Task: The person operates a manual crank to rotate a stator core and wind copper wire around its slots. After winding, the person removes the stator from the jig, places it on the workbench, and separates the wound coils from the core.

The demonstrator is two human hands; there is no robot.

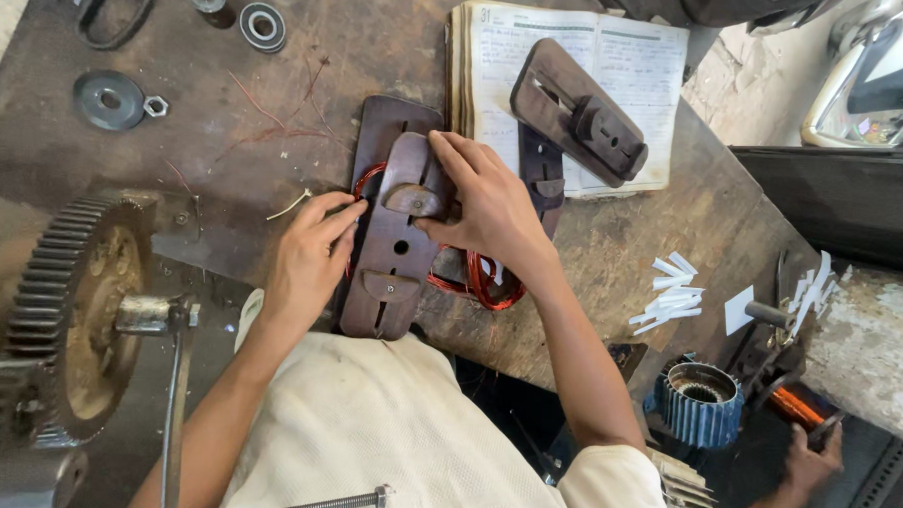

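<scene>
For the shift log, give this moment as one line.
left hand: on wooden former edge | right hand: pressing former top | copper coil: under former | bench
</scene>
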